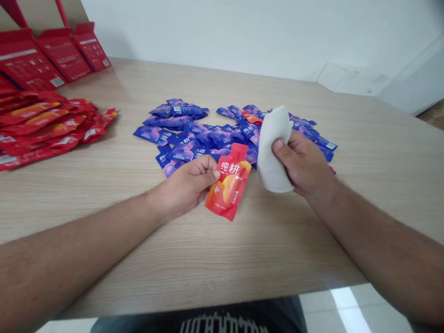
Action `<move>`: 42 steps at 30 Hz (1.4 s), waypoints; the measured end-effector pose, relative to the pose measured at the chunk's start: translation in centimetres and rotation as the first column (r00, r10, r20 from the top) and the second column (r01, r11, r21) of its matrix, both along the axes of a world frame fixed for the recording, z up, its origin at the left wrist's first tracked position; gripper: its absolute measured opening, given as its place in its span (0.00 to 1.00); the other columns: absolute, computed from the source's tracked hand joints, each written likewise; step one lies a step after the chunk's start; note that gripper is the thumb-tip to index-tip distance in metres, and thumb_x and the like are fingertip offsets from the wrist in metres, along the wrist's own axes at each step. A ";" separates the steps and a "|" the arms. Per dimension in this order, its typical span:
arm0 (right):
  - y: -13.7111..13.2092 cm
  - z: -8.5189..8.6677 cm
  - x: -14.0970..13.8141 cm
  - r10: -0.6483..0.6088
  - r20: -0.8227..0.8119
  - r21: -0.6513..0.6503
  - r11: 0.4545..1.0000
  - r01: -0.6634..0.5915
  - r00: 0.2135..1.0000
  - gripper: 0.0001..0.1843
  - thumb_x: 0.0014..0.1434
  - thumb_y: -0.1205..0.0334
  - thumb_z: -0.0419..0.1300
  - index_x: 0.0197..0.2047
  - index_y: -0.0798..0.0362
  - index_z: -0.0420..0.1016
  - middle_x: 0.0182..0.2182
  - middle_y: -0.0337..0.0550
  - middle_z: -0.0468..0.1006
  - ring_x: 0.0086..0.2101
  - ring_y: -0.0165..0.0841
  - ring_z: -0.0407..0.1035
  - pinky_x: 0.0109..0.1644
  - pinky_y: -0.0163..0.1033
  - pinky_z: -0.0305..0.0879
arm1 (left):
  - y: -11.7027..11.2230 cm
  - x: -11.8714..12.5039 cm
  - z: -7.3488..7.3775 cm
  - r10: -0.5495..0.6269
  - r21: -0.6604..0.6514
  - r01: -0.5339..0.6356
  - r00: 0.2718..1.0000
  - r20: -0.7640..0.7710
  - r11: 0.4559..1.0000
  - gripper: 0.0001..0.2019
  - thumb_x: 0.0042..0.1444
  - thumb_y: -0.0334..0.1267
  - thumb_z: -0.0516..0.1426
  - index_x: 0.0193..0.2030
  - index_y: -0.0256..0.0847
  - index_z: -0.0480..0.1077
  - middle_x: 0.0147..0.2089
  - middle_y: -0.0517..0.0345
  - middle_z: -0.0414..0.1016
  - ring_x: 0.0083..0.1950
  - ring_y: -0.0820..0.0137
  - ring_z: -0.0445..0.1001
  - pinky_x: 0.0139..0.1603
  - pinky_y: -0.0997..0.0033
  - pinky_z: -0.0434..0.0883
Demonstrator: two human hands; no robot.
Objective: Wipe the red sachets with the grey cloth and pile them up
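Observation:
Between the thumb and fingers of my left hand (189, 185) is a red pouch (229, 182) with orange fruit on its front, held up above the table. My right hand (307, 162) grips a folded white cloth (275, 150) just to the right of the pouch; cloth and pouch are apart. Behind both hands lies a loose spread of blue-purple pouches (187, 148). Among them, near the top of the cloth, shows one red pouch (252, 118). A bit of red also peeks out beyond my right wrist.
At the left, several red pouches (52, 125) are heaped in overlapping layers. Red open-topped boxes (64, 55) stand behind that heap. A white wall (225, 37) borders the far side of the wooden table (194, 263), whose near edge runs by my lap.

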State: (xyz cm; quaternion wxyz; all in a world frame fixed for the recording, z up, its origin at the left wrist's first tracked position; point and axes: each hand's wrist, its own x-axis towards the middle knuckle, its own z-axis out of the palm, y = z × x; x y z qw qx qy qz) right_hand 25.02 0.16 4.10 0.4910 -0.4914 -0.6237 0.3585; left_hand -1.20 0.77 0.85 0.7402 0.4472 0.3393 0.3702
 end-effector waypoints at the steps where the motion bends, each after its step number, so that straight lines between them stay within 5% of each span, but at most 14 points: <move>1: 0.0 -0.1 0.0 0.032 -0.051 -0.038 0.999 -0.034 0.998 0.26 0.61 0.33 0.67 0.48 0.45 0.75 0.36 0.40 0.80 0.31 0.36 0.73 0.32 0.40 0.70 | 0.0 0.0 0.3 -0.004 -0.049 0.005 1.000 0.010 0.999 0.09 0.60 0.33 0.64 0.38 0.40 0.65 0.31 0.60 0.75 0.28 0.73 0.74 0.29 0.75 0.75; 4: -0.2 -0.5 -0.2 0.163 -0.086 -0.138 0.975 -0.174 0.983 0.29 0.57 0.33 0.70 0.48 0.47 0.75 0.34 0.39 0.80 0.29 0.34 0.72 0.30 0.38 0.69 | -0.1 -0.2 1.0 -0.090 -0.194 0.096 0.995 0.038 0.976 0.07 0.61 0.31 0.61 0.40 0.42 0.66 0.29 0.60 0.74 0.23 0.70 0.74 0.21 0.72 0.75; 7: -0.5 -1.0 -0.5 0.348 -0.053 -0.211 0.912 -0.351 0.936 0.30 0.59 0.35 0.71 0.52 0.50 0.76 0.36 0.39 0.81 0.31 0.34 0.74 0.31 0.36 0.69 | -0.2 -0.4 1.4 -0.230 -0.340 0.270 0.961 0.154 0.901 0.05 0.62 0.36 0.60 0.38 0.41 0.67 0.26 0.61 0.68 0.18 0.74 0.64 0.13 0.80 0.62; 11: -1.2 -1.5 -1.3 0.517 -0.041 -0.195 0.835 -0.515 0.855 0.27 0.60 0.39 0.72 0.51 0.52 0.78 0.38 0.42 0.83 0.34 0.34 0.76 0.33 0.35 0.72 | -0.3 -0.4 1.1 -0.374 -0.473 0.459 0.888 0.267 0.752 0.17 0.67 0.49 0.55 0.34 0.38 0.71 0.26 0.58 0.64 0.18 0.77 0.59 0.11 0.82 0.55; 14: -1.8 -1.3 -1.8 0.542 -0.043 -0.191 0.820 -0.539 0.840 0.25 0.61 0.43 0.72 0.54 0.51 0.79 0.39 0.42 0.83 0.35 0.35 0.78 0.33 0.35 0.73 | -0.5 -0.4 0.8 -0.437 -0.478 0.501 0.865 0.247 0.722 0.25 0.69 0.55 0.52 0.30 0.36 0.72 0.25 0.56 0.65 0.18 0.77 0.58 0.11 0.81 0.54; 16: -2.0 -1.1 -1.9 0.527 -0.033 -0.177 0.833 -0.524 0.849 0.25 0.62 0.44 0.72 0.54 0.51 0.80 0.40 0.43 0.84 0.35 0.35 0.78 0.34 0.35 0.74 | -0.8 -0.2 0.8 -0.429 -0.441 0.481 0.877 0.218 0.758 0.25 0.68 0.56 0.54 0.32 0.35 0.74 0.25 0.54 0.68 0.19 0.76 0.63 0.12 0.80 0.59; 20: -1.7 -0.6 -1.3 0.442 0.026 -0.170 0.886 -0.432 0.897 0.25 0.60 0.42 0.73 0.53 0.51 0.82 0.40 0.43 0.85 0.35 0.37 0.79 0.35 0.37 0.75 | -1.3 0.3 0.6 -0.278 -0.241 0.300 0.953 0.122 0.923 0.13 0.62 0.45 0.65 0.45 0.37 0.76 0.37 0.48 0.80 0.32 0.67 0.79 0.29 0.71 0.77; 24: -0.8 -0.5 -0.6 0.325 0.101 -0.217 0.930 -0.298 0.940 0.25 0.58 0.41 0.73 0.50 0.50 0.83 0.37 0.41 0.85 0.33 0.37 0.78 0.31 0.36 0.72 | -1.2 0.6 0.0 -0.075 -0.091 0.080 0.996 0.052 0.993 0.09 0.60 0.38 0.66 0.42 0.38 0.73 0.37 0.55 0.79 0.35 0.71 0.78 0.40 0.71 0.77; 28: -0.5 -0.7 -0.3 0.306 0.190 -0.242 0.936 -0.257 0.933 0.24 0.59 0.41 0.72 0.50 0.49 0.83 0.37 0.40 0.85 0.32 0.36 0.77 0.30 0.36 0.71 | -0.8 0.4 -0.4 -0.029 0.131 0.046 0.991 -0.131 0.990 0.08 0.64 0.41 0.61 0.42 0.39 0.71 0.35 0.58 0.76 0.32 0.72 0.73 0.36 0.72 0.72; 33: -0.9 -0.5 -0.6 0.368 0.182 -0.284 0.908 -0.309 0.912 0.23 0.60 0.44 0.72 0.52 0.48 0.83 0.38 0.40 0.86 0.32 0.37 0.79 0.29 0.36 0.72 | -0.8 0.2 0.2 0.081 0.408 0.135 0.878 -0.471 0.903 0.10 0.66 0.44 0.59 0.38 0.40 0.70 0.29 0.62 0.71 0.28 0.74 0.64 0.28 0.75 0.62; 42: -1.3 -0.5 -0.9 0.421 0.205 -0.332 0.879 -0.342 0.884 0.26 0.62 0.42 0.70 0.56 0.48 0.80 0.40 0.41 0.86 0.34 0.39 0.80 0.31 0.38 0.73 | 0.1 -0.4 -0.8 0.066 0.449 0.200 0.858 -0.510 0.871 0.12 0.66 0.47 0.58 0.37 0.41 0.68 0.29 0.61 0.72 0.28 0.72 0.66 0.27 0.74 0.59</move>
